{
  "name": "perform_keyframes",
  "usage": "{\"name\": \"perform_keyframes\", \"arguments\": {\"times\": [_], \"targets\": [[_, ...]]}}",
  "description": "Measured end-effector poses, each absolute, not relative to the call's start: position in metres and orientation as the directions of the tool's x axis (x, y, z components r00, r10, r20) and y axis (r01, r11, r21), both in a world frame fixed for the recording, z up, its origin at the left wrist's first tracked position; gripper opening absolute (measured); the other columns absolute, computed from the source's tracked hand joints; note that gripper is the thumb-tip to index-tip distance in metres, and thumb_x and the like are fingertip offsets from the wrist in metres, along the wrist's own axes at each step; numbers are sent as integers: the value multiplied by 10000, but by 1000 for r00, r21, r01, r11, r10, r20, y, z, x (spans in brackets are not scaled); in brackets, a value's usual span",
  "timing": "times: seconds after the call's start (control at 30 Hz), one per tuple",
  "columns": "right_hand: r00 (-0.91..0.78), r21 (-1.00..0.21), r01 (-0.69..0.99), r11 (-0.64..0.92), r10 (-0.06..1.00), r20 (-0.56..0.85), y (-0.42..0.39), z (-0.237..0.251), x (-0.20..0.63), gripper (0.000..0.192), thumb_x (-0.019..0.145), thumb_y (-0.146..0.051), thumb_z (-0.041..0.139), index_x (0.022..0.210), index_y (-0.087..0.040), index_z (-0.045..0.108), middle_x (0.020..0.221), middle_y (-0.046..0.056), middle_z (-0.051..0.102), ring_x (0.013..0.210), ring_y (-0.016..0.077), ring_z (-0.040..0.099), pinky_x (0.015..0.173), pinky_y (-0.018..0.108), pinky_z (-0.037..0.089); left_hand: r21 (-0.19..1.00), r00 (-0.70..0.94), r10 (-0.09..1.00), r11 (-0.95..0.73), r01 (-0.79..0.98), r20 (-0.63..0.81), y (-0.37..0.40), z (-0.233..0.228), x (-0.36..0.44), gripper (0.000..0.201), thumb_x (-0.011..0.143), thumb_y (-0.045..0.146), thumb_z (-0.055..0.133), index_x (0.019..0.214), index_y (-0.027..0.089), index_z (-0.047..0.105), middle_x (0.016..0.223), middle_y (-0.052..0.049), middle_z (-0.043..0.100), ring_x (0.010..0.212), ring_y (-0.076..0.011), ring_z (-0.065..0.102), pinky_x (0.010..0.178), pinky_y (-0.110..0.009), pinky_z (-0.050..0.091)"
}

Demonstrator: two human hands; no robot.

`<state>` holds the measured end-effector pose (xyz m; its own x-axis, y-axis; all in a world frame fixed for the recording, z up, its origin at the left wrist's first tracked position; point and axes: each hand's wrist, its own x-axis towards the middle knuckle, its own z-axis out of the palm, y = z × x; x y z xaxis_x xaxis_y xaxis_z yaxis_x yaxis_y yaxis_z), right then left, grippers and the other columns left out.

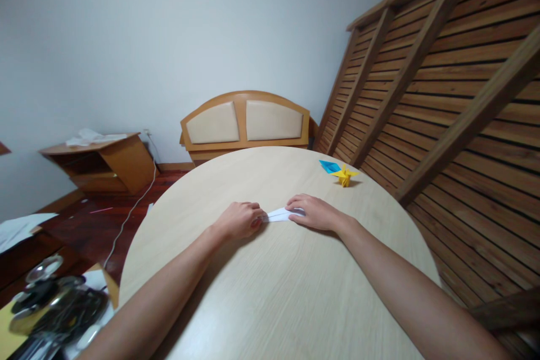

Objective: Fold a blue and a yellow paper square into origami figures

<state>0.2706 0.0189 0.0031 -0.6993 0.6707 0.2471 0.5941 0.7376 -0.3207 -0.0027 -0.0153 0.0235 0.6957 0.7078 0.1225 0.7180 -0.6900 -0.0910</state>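
Note:
A narrow piece of folded white paper (pixel 278 215) lies low over the table between my two hands, with a crease running along its length. My left hand (pixel 243 219) has its fingers curled and pressed together at the paper's left, pointed end. The wider right end is pinched between the thumb and fingers of my right hand (pixel 313 212). Parts of both ends are covered by my fingers. Farther back on the right stand a yellow origami figure (pixel 345 176) and, right beside it, a blue folded paper piece (pixel 329 166).
The round, light wood table (pixel 261 292) fills the middle. A slatted wooden frame (pixel 422 95) leans along the right. Behind are a padded headboard (pixel 213 122) and a low cabinet (pixel 122 166) with papers. Cluttered items, including a dark plastic bag (pixel 70 306), sit at lower left.

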Motion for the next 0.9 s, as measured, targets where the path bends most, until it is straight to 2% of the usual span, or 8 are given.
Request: {"name": "perform_keyframes", "arguments": {"times": [0.23,0.4,0.53,0.73,0.9], "targets": [[-709,-308,589,747,660,248,15,7,271,341,894,-369,626,1180,-196,689,1198,101,672,1126,246,592,998,360,440,-51,659,729,-662,747,185,-10,16,-4,295,864,156,512,1076,258,690,914,-37,696,793,-184,667,640,-245,483],[-708,-307,581,754,654,268,16,7,270,369,882,-365,633,1215,-210,663,1211,95,667,1139,248,584,1007,369,436,80,605,750,-643,762,268,-6,13,-6,315,856,111,517,1084,234,696,966,-42,684,746,-152,656,659,-239,504],[-703,-292,592,751,658,270,16,5,269,395,877,-357,629,1243,-209,645,1215,94,670,1142,254,587,1007,369,434,169,599,708,-687,707,373,-1,9,-9,360,833,43,509,1083,217,699,1070,-58,675,802,-144,662,733,-249,530],[-681,-282,619,733,680,271,12,8,267,344,881,-287,579,1206,-214,666,1173,79,700,1090,242,621,967,344,444,124,623,648,-730,672,439,-2,5,-7,314,885,109,545,1153,224,661,1211,-88,614,801,-138,662,754,-277,553],[-672,-259,640,723,690,269,8,14,265,314,907,-274,542,1186,-224,678,1141,63,718,1055,229,638,932,326,441,54,585,702,-658,751,406,-6,3,0,269,946,182,532,1173,249,660,1142,-68,661,920,-175,671,730,-261,554]]}}
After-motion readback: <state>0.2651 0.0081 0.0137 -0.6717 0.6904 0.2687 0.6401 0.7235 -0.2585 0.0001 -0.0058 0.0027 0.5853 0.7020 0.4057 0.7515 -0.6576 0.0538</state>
